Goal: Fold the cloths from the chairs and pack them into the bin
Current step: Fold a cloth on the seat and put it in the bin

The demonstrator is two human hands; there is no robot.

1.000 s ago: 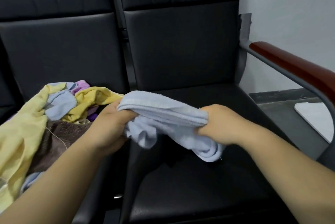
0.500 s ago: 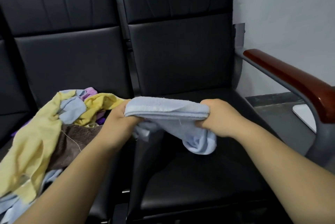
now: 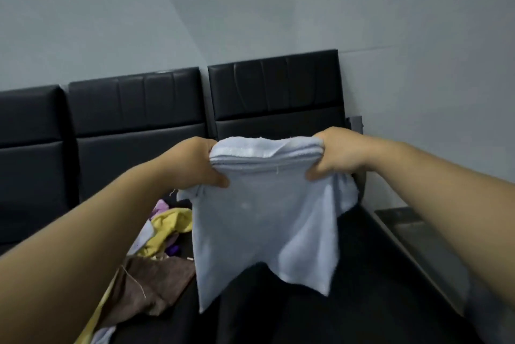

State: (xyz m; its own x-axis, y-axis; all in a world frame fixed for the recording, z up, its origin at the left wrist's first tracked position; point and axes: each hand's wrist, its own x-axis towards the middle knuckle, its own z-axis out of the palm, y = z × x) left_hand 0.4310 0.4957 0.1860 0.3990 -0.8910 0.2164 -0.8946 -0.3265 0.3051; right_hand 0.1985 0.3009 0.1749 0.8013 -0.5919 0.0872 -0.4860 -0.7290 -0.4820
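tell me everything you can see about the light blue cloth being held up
The light blue cloth looks like soft terry towelling, pale and plain, with a stitched hem and one loose thread along its top. Its upper edge is bunched in several layers, pinched at one end by the left hand and at the other by the right hand. The rest hangs free in the air in front of the black chairs, uneven at the bottom with two drooping corners. Nothing else visibly touches it.

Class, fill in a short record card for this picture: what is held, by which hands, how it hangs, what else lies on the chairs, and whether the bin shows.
held: light blue cloth
hands: left hand and right hand grip its top corners
hang: top edge bunched, rest hanging free above the seat
also on chairs: pile of yellow, purple and brown cloths, to the left
bin: not in view
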